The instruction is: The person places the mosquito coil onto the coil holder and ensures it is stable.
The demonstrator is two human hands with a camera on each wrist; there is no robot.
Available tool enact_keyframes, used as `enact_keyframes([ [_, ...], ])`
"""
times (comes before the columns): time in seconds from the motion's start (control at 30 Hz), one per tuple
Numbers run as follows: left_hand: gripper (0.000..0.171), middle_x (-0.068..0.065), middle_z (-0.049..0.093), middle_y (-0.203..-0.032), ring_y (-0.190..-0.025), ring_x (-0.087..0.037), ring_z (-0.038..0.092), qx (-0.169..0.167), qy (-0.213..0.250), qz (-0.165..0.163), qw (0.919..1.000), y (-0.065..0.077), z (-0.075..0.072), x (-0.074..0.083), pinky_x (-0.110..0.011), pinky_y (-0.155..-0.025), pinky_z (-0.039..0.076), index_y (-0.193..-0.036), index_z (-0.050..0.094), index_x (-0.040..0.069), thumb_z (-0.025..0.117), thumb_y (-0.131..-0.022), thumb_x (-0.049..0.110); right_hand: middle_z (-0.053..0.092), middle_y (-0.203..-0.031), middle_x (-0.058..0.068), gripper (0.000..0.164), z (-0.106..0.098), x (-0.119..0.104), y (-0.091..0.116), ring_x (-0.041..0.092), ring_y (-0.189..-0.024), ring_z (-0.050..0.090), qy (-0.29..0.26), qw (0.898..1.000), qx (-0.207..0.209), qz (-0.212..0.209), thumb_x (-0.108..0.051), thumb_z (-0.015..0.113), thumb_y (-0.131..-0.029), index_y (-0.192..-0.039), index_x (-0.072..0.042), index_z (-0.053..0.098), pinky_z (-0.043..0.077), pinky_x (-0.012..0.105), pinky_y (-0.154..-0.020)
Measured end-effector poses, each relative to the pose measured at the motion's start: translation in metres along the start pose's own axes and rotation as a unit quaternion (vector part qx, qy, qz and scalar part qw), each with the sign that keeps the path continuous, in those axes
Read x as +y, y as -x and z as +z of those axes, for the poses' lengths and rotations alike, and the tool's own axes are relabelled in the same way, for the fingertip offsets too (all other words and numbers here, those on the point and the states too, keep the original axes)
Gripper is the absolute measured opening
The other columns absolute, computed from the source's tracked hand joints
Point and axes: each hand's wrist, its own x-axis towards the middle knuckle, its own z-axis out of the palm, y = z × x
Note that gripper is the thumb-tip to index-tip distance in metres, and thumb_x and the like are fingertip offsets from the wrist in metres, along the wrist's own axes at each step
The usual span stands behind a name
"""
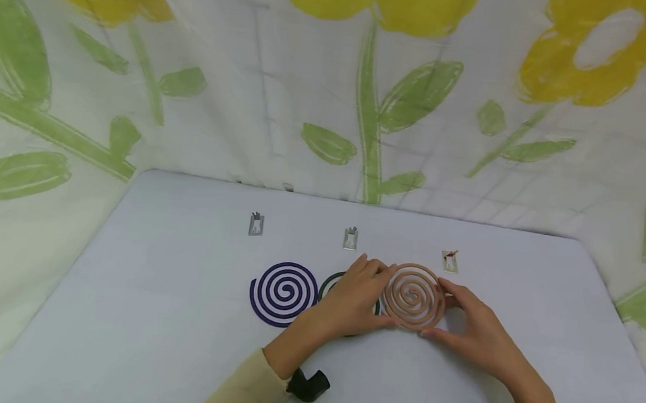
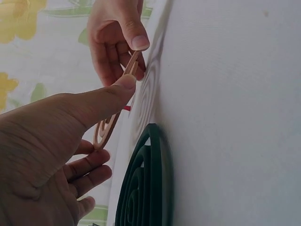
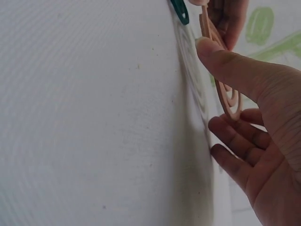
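Note:
Both hands hold a light-brown mosquito coil (image 1: 413,297) by its edges, thumbs at the near side and fingers toward the far side. My left hand (image 1: 352,295) grips its left edge; my right hand (image 1: 474,333) grips its right edge. In the wrist views the coil (image 2: 107,129) is a little above the table, with its spiral shadow below. A dark green mosquito coil (image 2: 153,179) lies under the left hand, partly hidden by it in the head view. To its left lies a dark purple mosquito coil (image 1: 284,294), flat on the table.
Three small metal coil stands line the far part of the white table (image 1: 149,314): a left stand (image 1: 256,225), a middle stand (image 1: 350,238) and a right stand (image 1: 450,261) with a red mark. A flower-printed curtain (image 1: 223,92) hangs behind the table's far edge.

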Motion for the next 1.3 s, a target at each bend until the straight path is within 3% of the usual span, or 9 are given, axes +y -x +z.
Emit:
enact_keyframes([
  [0.27,0.091,-0.006,0.06,-0.144,-0.142,-0.024,0.053,-0.005,0.02,-0.004,0.9998,-0.003,0.001,0.003,-0.042,-0.135,0.028,-0.161,0.043,0.01,0.081,-0.09,0.053,0.069,-0.133,0.009,0.1,-0.005,0.004,0.001,-0.004,-0.115,0.062,-0.015,0.999,0.016,-0.024,-0.018,0.101,-0.065,-0.152,-0.006,0.053,0.033,-0.003,-0.104],
  [0.5,0.093,-0.007,0.06,-0.143,-0.141,-0.022,0.054,-0.008,0.05,-0.006,0.9987,-0.01,0.002,0.002,-0.038,-0.136,0.025,-0.162,0.04,0.008,0.082,-0.09,0.051,0.066,-0.136,0.01,0.096,-0.01,0.003,-0.004,-0.007,-0.117,0.06,-0.02,0.999,0.014,-0.03,-0.014,0.1,-0.068,-0.15,-0.003,0.053,0.037,-0.002,-0.104],
  [0.83,0.094,-0.007,0.06,-0.146,-0.144,-0.022,0.052,0.0,0.073,-0.021,0.9971,-0.028,-0.006,-0.006,-0.041,-0.136,0.024,-0.161,0.044,0.012,0.086,-0.086,0.051,0.062,-0.146,0.014,0.092,-0.019,0.005,-0.018,-0.013,-0.116,0.056,-0.039,0.999,-0.004,0.005,-0.013,0.096,-0.076,-0.155,-0.005,0.049,0.041,0.0,-0.103],
  [1.03,0.095,-0.007,0.062,-0.144,-0.139,-0.023,0.055,0.009,0.065,-0.018,0.9977,-0.039,-0.013,-0.006,-0.043,-0.134,0.03,-0.162,0.042,0.014,0.085,-0.087,0.053,0.061,-0.144,0.017,0.093,-0.031,0.006,-0.029,-0.015,-0.113,0.056,-0.042,0.999,0.008,-0.025,-0.004,0.095,-0.073,-0.154,0.001,0.049,0.04,-0.002,-0.104],
  [1.13,0.095,-0.007,0.063,-0.142,-0.135,-0.024,0.057,0.012,0.073,-0.018,0.9971,-0.046,-0.018,-0.007,-0.041,-0.128,0.038,-0.162,0.043,0.015,0.086,-0.086,0.053,0.06,-0.144,0.018,0.093,-0.037,0.006,-0.034,-0.019,-0.114,0.054,-0.043,0.999,0.006,-0.029,-0.002,0.094,-0.074,-0.154,0.002,0.048,0.04,-0.003,-0.104],
  [1.3,0.097,-0.007,0.061,-0.144,-0.136,-0.024,0.055,0.009,0.09,-0.027,0.9955,-0.056,-0.024,-0.007,-0.039,-0.121,0.044,-0.163,0.041,0.017,0.086,-0.085,0.053,0.058,-0.145,0.018,0.091,-0.049,0.007,-0.042,-0.023,-0.116,0.05,-0.045,0.999,-0.022,0.006,-0.008,0.092,-0.08,-0.158,-0.001,0.045,0.039,-0.004,-0.102],
])
